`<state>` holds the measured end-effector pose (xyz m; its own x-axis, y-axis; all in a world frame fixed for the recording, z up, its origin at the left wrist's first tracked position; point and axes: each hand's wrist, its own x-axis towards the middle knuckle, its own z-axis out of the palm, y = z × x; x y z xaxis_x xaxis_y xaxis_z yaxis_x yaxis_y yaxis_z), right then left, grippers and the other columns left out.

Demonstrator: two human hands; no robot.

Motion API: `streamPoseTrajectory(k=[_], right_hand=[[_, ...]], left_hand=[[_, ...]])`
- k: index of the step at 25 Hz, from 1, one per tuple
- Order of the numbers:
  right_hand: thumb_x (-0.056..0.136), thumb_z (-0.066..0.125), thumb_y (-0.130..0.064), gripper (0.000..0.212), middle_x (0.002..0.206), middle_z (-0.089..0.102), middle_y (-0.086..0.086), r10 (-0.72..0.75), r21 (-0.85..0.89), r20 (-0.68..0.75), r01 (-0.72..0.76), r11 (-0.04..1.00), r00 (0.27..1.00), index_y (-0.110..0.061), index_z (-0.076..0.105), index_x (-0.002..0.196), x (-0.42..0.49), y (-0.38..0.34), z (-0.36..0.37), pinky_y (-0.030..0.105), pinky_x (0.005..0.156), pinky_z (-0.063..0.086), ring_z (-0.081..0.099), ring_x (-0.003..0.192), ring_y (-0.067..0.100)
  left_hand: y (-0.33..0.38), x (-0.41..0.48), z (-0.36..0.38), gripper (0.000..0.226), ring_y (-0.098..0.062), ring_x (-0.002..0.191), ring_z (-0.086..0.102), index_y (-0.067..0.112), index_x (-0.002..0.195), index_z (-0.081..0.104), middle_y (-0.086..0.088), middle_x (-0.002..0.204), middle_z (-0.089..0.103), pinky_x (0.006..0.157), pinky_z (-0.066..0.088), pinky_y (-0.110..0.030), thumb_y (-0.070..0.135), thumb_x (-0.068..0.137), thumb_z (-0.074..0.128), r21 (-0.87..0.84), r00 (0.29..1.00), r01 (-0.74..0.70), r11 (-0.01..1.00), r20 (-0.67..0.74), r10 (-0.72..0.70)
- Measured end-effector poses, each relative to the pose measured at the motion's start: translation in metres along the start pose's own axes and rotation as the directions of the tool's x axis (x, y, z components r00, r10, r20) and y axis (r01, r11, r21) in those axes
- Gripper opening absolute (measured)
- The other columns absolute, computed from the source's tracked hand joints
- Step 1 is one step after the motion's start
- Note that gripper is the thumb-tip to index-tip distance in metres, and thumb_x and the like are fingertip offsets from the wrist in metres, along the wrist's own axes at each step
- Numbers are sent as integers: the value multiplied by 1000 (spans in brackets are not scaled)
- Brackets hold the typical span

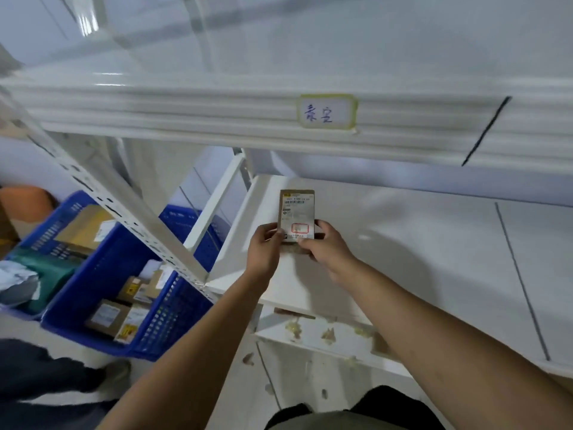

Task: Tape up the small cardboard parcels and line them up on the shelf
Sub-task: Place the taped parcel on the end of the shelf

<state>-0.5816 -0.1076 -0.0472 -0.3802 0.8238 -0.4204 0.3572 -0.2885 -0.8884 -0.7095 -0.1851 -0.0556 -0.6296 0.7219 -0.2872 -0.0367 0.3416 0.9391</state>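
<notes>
A small brown cardboard parcel [297, 209] with a white shipping label and a red-framed stamp lies at the left front of the white shelf board [403, 243]. My left hand [266, 247] grips its near left corner, thumb on top. My right hand [325, 247] grips its near right corner, fingers curled round the edge. The parcel's underside is hidden, so contact with the board cannot be told.
Above runs a white shelf beam [217, 110] with a handwritten tag [326, 112]. A slotted upright [130, 218] slants at the left. Two blue crates [102, 271] on the floor hold more parcels [108, 316]. A lower board [325, 333] carries tape scraps.
</notes>
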Motion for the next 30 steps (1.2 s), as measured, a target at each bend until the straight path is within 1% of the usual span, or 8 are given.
streamPoseTrajectory(k=[2, 6, 12, 18, 20, 24, 28, 30], right_hand=[[91, 78, -21, 49, 125, 74, 0, 1, -2, -60, -1, 1000, 998, -25, 61, 137, 19, -5, 18, 49, 103, 57, 71, 113, 25], [90, 78, -23, 47, 129, 74, -1, 16, -45, -93, -21, 999, 996, -24, 66, 135, 50, -12, 42, 44, 105, 55, 68, 117, 24], [97, 69, -32, 42, 135, 71, 0, -37, -215, -83, 18, 976, 996, -26, 64, 138, 81, -17, 59, 41, 104, 53, 67, 121, 26], [102, 64, -37, 46, 142, 65, 4, -47, -213, -26, 40, 976, 999, -27, 55, 146, 95, -22, 67, 48, 104, 56, 62, 128, 30], [103, 62, -38, 49, 145, 62, 3, -41, -213, 3, 41, 976, 999, -27, 51, 149, 96, -22, 69, 49, 104, 56, 60, 130, 30], [103, 63, -35, 55, 150, 58, 4, -38, -178, 3, 38, 983, 999, -25, 45, 154, 99, -19, 70, 50, 107, 54, 56, 135, 30], [101, 65, -36, 59, 152, 56, 7, -27, -142, -26, 23, 990, 999, -22, 43, 154, 102, -15, 73, 51, 107, 54, 57, 134, 31], [98, 67, -44, 74, 157, 49, 11, -1, -164, -78, -12, 986, 997, -17, 34, 159, 99, -10, 74, 48, 112, 49, 53, 139, 34]], left_hand=[[4, 18, -16, 34, -25, 117, 69, 12, 136, 66, -9, 128, 74, 94, 56, -33, 12, 102, 62, 9, 997, 14, 1000, 73, -14], [9, 60, -39, 39, -12, 112, 65, 33, 124, 73, 13, 112, 79, 91, 45, -34, 11, 91, 74, 28, 980, 99, 995, 173, -103], [0, 111, -49, 39, -22, 126, 59, 22, 144, 65, -2, 135, 70, 103, 44, -42, 16, 105, 63, -46, 969, 199, 979, 158, -190], [-15, 126, -40, 25, -11, 94, 66, 31, 125, 73, 9, 105, 76, 74, 53, -25, 23, 109, 56, -153, 980, 196, 969, 58, -189], [-19, 123, -38, 28, -11, 96, 66, 29, 131, 71, 10, 107, 75, 73, 52, -24, 24, 111, 52, -175, 982, 188, 967, 44, -183], [-23, 121, -31, 36, -19, 118, 64, 27, 139, 67, 0, 128, 72, 89, 53, -29, 27, 115, 41, -158, 992, 118, 980, 49, -112], [-18, 119, -28, 37, -21, 121, 63, 27, 143, 64, -2, 130, 70, 78, 50, -24, 27, 115, 41, -211, 988, 152, 966, 17, -152], [-18, 115, -25, 38, -24, 126, 60, 26, 149, 58, -4, 134, 67, 85, 53, -28, 27, 114, 45, -269, 984, 168, 948, -7, -176]])
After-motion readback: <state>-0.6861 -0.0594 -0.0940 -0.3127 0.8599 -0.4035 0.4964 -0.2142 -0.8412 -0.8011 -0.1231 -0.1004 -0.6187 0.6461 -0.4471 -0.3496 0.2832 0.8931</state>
